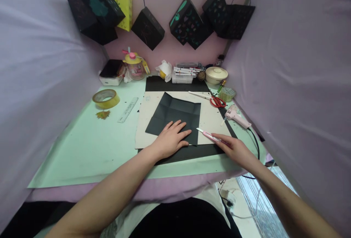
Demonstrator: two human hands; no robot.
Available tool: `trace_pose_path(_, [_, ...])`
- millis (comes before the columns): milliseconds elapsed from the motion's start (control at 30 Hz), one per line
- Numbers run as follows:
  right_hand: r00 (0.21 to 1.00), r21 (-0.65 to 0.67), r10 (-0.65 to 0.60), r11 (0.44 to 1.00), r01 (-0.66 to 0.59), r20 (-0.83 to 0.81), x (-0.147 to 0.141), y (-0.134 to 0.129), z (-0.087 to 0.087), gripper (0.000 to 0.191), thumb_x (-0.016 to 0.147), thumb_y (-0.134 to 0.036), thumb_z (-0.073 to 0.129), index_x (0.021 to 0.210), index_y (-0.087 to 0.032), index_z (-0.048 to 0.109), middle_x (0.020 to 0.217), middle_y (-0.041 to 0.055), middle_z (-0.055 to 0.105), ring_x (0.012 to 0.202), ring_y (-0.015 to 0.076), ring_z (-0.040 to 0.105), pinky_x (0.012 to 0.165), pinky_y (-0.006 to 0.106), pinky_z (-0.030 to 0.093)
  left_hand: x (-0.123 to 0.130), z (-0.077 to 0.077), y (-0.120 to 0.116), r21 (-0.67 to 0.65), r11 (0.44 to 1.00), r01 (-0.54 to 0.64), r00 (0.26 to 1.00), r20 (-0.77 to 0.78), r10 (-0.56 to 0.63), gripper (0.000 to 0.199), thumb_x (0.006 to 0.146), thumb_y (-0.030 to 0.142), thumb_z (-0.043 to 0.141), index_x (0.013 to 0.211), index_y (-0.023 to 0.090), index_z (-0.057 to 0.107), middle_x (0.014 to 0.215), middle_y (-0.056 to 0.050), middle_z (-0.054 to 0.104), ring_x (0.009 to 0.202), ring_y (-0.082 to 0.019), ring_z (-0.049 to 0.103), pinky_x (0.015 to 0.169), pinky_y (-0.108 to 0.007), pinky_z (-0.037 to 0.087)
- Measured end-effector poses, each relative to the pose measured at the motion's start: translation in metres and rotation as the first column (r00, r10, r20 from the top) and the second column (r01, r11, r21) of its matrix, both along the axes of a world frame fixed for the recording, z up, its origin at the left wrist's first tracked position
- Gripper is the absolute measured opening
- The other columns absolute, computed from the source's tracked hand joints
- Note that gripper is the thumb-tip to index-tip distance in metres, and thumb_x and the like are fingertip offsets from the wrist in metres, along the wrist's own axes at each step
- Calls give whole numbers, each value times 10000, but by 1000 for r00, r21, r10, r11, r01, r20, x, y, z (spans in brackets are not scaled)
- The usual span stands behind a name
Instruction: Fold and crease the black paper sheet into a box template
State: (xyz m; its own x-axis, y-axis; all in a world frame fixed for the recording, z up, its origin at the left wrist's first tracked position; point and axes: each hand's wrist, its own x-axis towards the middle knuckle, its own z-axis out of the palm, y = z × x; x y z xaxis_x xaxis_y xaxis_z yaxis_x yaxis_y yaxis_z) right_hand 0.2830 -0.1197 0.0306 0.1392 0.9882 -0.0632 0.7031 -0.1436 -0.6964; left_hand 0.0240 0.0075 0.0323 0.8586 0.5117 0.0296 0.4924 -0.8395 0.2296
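A creased sheet of black paper [178, 110] lies on a pale board [142, 141], its far edge slightly raised. My left hand [172, 139] rests flat on the sheet's near part with the fingers spread. In my right hand [233, 148] is a pink craft knife [211, 136], its blade out and pointing left beside the sheet's right edge. Larger black card [178, 84] shows from under the board at the back and the front.
A tape roll [106, 99], a dry leaf [103, 114] and a clear ruler [128, 110] lie left. Red-handled scissors [218, 101] and a corded pink glue gun [237, 116] are right. A cup [135, 68], pen box [183, 79] and lidded bowl [216, 74] line the back; black boxes [148, 28] hang above.
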Motion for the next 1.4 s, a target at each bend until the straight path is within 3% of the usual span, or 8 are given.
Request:
trace_pose_path(267, [998,45,-4,999,7,-56,8,2,-4,380,892,-433,510,1234,-313,627,1275,20,634,1193,270,578,1025,446,461,-1,1,1,-12,1000,11,1000,9,-11,492,950,517,414,1391,303,460,1518,-61,369,1433,-262,245,1155,-461,194])
trace_pose_path(633, [995,-36,24,999,-28,-99,11,-2,0,356,886,-406,536,1217,-322,637,1287,12,626,1199,260,575,1044,446,449,0,-2,2,-23,1000,-8,1000,12,8,523,957,491,412,1435,281,392,1531,-51,346,1443,-259,211,1161,-453,184])
trace_pose_path(833, [982,-82,127,987,-139,-140,6,-9,8,376,891,-414,529,1242,-321,624,1304,11,614,1226,268,552,1070,464,417,0,-1,1,-4,1000,-8,1000,3,8,491,961,486,402,1413,294,427,1523,-52,359,1437,-260,228,1158,-458,192])
trace_pose_path(1100, [968,-105,150,979,-174,-200,-3,-23,13,369,894,-405,525,1243,-334,621,1301,8,616,1199,263,575,1039,458,455,2,-6,3,10,998,-55,998,-17,55,493,961,506,376,1408,308,439,1544,-54,316,1446,-278,197,1158,-476,185])
trace_pose_path(1200, [967,-107,151,979,-176,-205,-5,-25,13,371,900,-393,518,1256,-342,608,1305,-1,613,1209,248,569,1045,433,454,1,-5,0,25,999,-42,999,-25,43,601,924,601,381,1436,286,398,1566,-68,265,1457,-289,155,1162,-487,154])
trace_pose_path(1333, [968,-106,145,980,-169,-207,-6,-24,13,362,902,-396,518,1245,-334,617,1302,7,615,1205,250,571,1051,452,447,-2,-1,-4,41,998,54,998,-30,-53,883,815,759,399,1492,205,283,1595,-82,156,1470,-296,79,1177,-476,62])
trace_pose_path(1400, [967,-104,147,980,-171,-208,-5,-23,13,360,902,-400,519,1240,-331,622,1301,10,616,1204,254,571,1047,458,450,-3,0,-5,25,995,99,994,-40,-98,926,810,775,378,1510,189,224,1594,-86,149,1472,-272,90,1180,-442,46])
